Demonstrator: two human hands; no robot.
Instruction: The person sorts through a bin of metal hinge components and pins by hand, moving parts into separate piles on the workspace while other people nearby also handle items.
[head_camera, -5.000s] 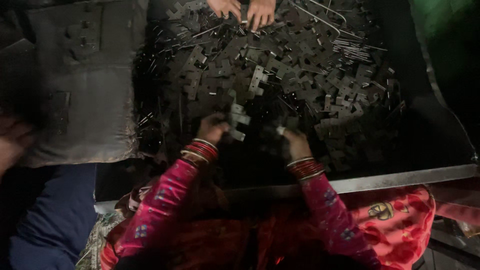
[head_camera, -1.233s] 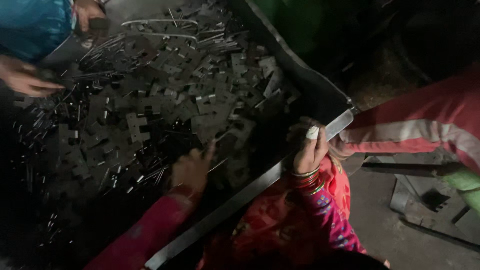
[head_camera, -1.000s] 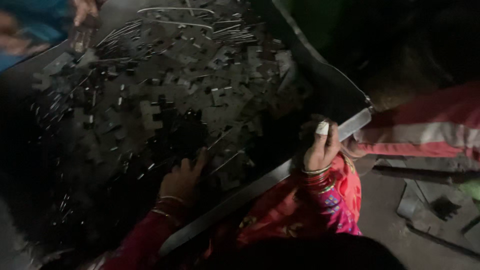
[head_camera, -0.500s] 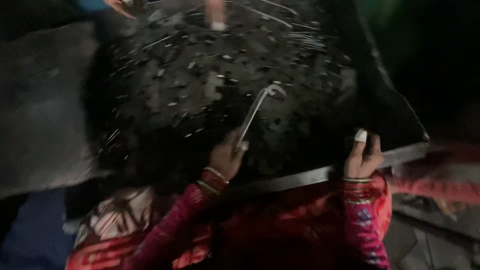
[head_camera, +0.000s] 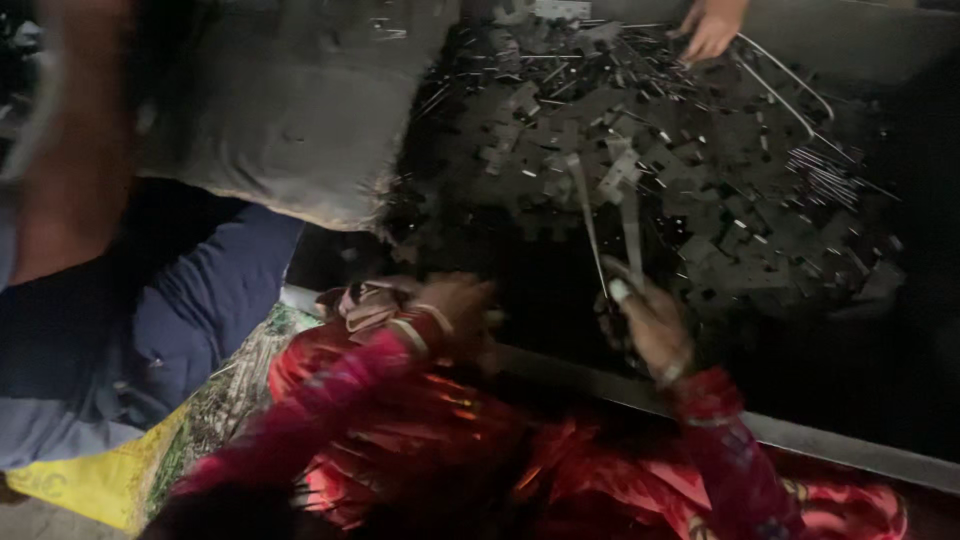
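Gripping a bent metal strip (head_camera: 600, 225) over the pile of dark metal pieces (head_camera: 700, 170), my right hand (head_camera: 650, 325) is clamped; my blurred left hand (head_camera: 455, 305) I cannot tell.

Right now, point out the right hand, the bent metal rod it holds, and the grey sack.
right hand (head_camera: 652, 322), head view, on the back of the hand.
bent metal rod (head_camera: 590, 232), head view, on its left leg.
grey sack (head_camera: 300, 110), head view, on its flat middle.
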